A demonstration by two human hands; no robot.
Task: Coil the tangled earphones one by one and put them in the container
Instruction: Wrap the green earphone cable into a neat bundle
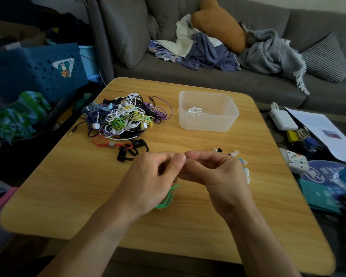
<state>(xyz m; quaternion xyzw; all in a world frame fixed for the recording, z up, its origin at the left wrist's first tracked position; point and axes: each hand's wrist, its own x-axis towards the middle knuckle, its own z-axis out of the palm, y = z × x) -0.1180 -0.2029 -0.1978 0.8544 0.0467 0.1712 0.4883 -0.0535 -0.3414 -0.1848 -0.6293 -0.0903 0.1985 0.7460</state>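
Working close over the near half of the surface (72, 176), the person has both hands raised a little and brought together, fingertips almost meeting. The left hand (154, 176) has its fingers curled round a green earphone cord (167, 198), whose loops hang down beneath the palm toward the near edge; the right hand (212, 170) pinches something fine at the point where the two hands meet, most likely the free end of that same cord, though the cord itself is too thin to make out there. So the cord runs roughly near-to-far, from the dangling loops up to the fingertips, and the left hand carries its bulk. Just beyond the right hand lies a scatter of small ear tips (238, 158).

Farther out, toward the far left corner, sits the tangled heap of earphones (124, 116), with an orange and black pair (126, 147) at its near side. The container (208, 110) stands toward the far right, well apart from the hands, with one white coil (195, 111) already inside. To my eye, the finished green coil must travel forward and rightward, which favours the right hand
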